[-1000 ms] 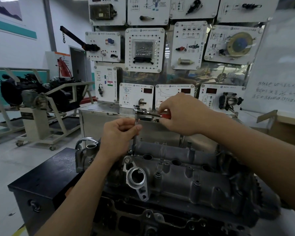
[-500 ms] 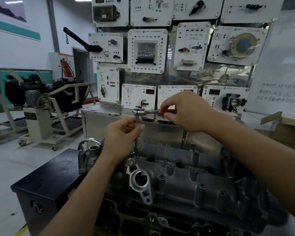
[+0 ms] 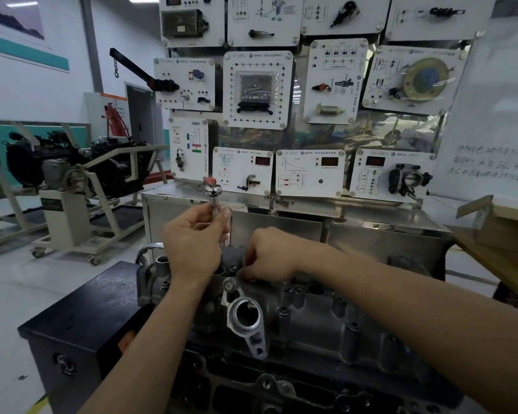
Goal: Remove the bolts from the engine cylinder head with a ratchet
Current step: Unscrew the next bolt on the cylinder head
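The grey engine cylinder head [image 3: 317, 321] lies across the lower middle, with several bolts standing in its bosses. My left hand [image 3: 192, 243] grips the ratchet's extension bar, holding it upright above the head's far left end. The chrome ratchet head [image 3: 213, 191] sticks up over my fingers, its red handle pointing away from me. My right hand [image 3: 266, 258] is down on the head's top edge, fingers curled and pinching at a bolt that they mostly hide. A hex bolt [image 3: 229, 284] sits just in front of those fingertips.
A black cabinet [image 3: 84, 312] stands under and left of the engine. Behind it is a steel bench [image 3: 326, 225] with a wall of white demonstration panels [image 3: 257, 88]. An engine on a wheeled stand [image 3: 63, 180] is at the left, a cardboard box [image 3: 497, 222] at the right.
My right hand let go of the red ratchet handle and dropped onto the cylinder head. The handle swung away from me, and my left hand now holds the ratchet alone, lifted a little.
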Demonstrator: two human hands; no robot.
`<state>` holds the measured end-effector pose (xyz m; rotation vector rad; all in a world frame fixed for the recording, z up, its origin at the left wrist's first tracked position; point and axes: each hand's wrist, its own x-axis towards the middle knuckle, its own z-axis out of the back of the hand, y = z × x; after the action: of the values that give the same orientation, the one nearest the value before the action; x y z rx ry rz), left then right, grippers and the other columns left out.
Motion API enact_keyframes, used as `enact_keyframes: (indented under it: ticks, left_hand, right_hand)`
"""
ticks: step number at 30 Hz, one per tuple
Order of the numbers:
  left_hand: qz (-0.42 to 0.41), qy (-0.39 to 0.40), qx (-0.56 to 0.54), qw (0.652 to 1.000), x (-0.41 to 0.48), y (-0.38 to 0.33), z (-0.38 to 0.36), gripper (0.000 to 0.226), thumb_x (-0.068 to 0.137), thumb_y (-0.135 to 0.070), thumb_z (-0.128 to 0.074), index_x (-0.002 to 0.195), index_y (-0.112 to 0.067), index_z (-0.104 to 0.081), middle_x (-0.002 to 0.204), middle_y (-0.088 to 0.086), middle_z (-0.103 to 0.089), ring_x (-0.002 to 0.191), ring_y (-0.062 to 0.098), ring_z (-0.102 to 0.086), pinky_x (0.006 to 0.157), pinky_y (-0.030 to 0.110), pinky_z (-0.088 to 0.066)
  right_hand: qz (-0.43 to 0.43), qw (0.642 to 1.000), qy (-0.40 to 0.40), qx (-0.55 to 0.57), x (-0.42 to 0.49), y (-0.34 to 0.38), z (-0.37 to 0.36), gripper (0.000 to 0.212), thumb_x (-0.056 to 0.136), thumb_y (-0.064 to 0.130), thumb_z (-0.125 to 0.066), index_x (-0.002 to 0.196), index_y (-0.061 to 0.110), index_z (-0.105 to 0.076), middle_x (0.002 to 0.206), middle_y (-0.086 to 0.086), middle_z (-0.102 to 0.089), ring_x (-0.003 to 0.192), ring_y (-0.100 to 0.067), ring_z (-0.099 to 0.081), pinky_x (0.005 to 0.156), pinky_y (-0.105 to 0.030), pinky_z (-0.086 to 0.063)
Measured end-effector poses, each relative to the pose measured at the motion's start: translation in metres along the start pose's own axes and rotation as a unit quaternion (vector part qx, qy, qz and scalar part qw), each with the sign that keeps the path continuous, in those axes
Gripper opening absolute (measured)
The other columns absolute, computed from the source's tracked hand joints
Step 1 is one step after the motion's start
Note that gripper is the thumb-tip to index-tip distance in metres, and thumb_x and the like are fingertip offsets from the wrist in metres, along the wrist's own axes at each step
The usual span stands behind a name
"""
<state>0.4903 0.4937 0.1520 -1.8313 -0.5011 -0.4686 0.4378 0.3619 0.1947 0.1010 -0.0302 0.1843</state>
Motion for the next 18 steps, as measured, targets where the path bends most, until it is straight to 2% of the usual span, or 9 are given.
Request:
enact_keyframes:
  ticks: [4,7,14,18]
  left_hand:
    - [0.005,0.021,0.007,1.000,-0.001,0.000,-0.001,0.013,0.087,-0.007,-0.077,0.085,-0.020,-0.076,0.065,-0.004,-0.071,0.060,0.011,-0.065,0.060,0.024,-0.059]
    - [0.005,0.030,0.006,1.000,0.000,0.002,0.000,0.014,0.087,-0.007,-0.077,0.084,-0.021,-0.076,0.066,-0.002,-0.071,0.061,0.013,-0.066,0.061,0.024,-0.059]
    - [0.011,0.040,0.007,0.999,0.001,0.005,0.001,0.014,0.087,-0.008,-0.078,0.082,-0.021,-0.076,0.067,0.002,-0.072,0.061,0.016,-0.066,0.061,0.027,-0.060]
    - [0.009,0.048,0.008,0.999,0.002,0.006,0.002,0.020,0.086,-0.010,-0.078,0.077,-0.027,-0.077,0.068,0.001,-0.073,0.059,0.016,-0.067,0.059,0.026,-0.059]
  right_hand:
    - [-0.042,0.999,0.025,0.016,0.005,0.002,-0.001,0.039,0.091,0.040,-0.070,0.083,0.002,-0.076,0.072,-0.012,-0.068,0.073,-0.028,-0.064,0.065,-0.034,-0.051]
    - [-0.040,0.998,0.029,0.024,0.009,0.004,-0.006,0.036,0.092,0.036,-0.069,0.089,0.001,-0.076,0.086,-0.017,-0.072,0.083,-0.031,-0.068,0.074,-0.039,-0.055]
    - [-0.024,0.999,0.026,0.032,0.009,0.004,-0.009,0.033,0.094,0.030,-0.067,0.091,-0.001,-0.076,0.092,-0.020,-0.073,0.087,-0.032,-0.068,0.082,-0.045,-0.057]
    - [-0.008,0.999,0.014,0.039,0.008,0.002,-0.011,0.028,0.097,0.026,-0.063,0.093,0.003,-0.077,0.092,-0.015,-0.075,0.086,-0.025,-0.068,0.081,-0.039,-0.056]
